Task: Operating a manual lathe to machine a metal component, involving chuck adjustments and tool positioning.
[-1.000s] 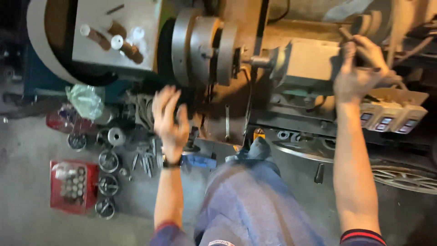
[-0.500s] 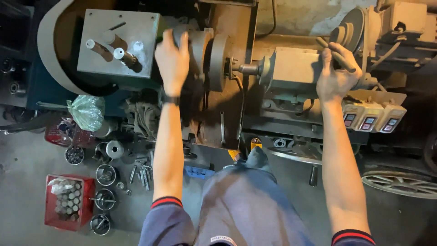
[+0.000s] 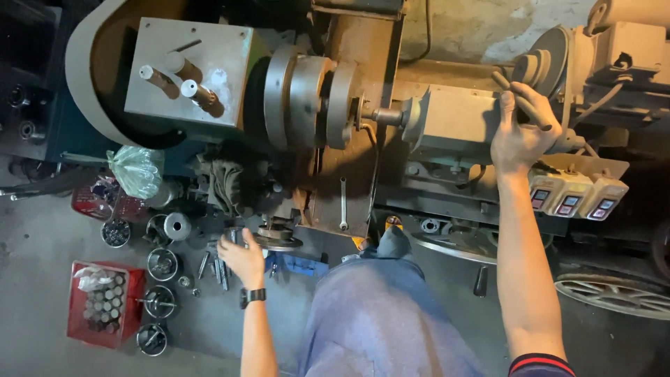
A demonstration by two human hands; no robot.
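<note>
I stand over a large metal lathe whose round chuck [image 3: 307, 98] sits in the middle of the view. My right hand [image 3: 520, 132] is wrapped around a dark handle [image 3: 520, 98] of the tailstock handwheel at the upper right. My left hand [image 3: 241, 257] is down low by the floor, fingers on a round flanged metal part [image 3: 278, 237] among loose tools. A black watch sits on that wrist. A short shaft [image 3: 387, 115] sticks out of the chuck toward the tailstock [image 3: 453, 119].
A red crate [image 3: 105, 304] of metal cylinders and several tins of small parts [image 3: 162, 264] stand on the floor at left. A green plastic bag [image 3: 136, 171] hangs by the machine. Three switch boxes [image 3: 576, 199] sit under my right hand. A wrench [image 3: 343, 202] hangs on the machine front.
My left hand has dropped from the chuck down to the floor-level parts beside the tins. My right hand has stayed on the tailstock handle.
</note>
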